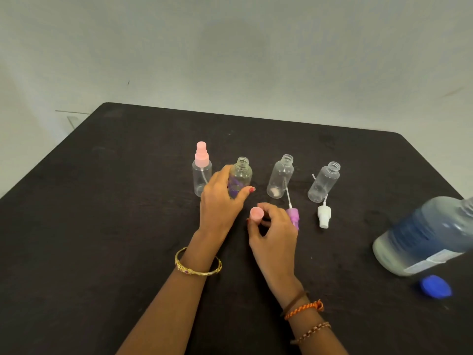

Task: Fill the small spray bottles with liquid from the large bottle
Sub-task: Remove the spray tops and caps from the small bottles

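Observation:
Several small clear spray bottles stand in a row on the black table point(102, 226). The leftmost bottle point(201, 175) carries a pink spray head. My left hand point(220, 198) is wrapped around the second bottle point(240, 175), which is open at the top. My right hand point(273, 231) holds a small pink cap point(256, 213) between thumb and fingers. Two more open bottles point(280, 176) point(323, 181) stand to the right. A purple spray head point(293, 216) and a white spray head point(324, 213) lie in front of them. The large bottle point(422, 237) stands uncapped at the right.
A blue cap point(435, 286) lies in front of the large bottle near the table's right edge. A pale wall rises behind the table's far edge.

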